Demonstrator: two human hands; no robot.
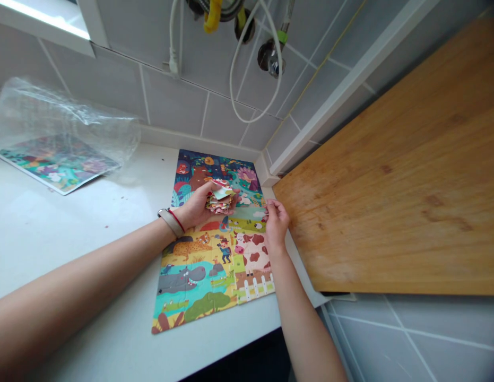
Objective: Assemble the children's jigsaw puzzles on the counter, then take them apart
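Note:
In the head view, a colourful jigsaw puzzle (pixel 215 265) with a hippo, a leopard and a cow lies joined on the white counter, with a dark forest scene at its far end. Above its middle, my left hand (pixel 201 204) is wrapped round a stack of puzzle pieces (pixel 221 197). My right hand (pixel 277 223) is at the puzzle's right edge, near the cow. Its thumb and fingers are pinched together there, on what looks like a small reddish puzzle piece, mostly hidden by the fingers.
A clear plastic bag (pixel 71 114) and a printed picture sheet (pixel 59 164) lie on the counter (pixel 123 223) at the left. A wooden board (pixel 398 175) stands close on the right. A white cable (pixel 232 79) and pipes hang from the tiled wall behind.

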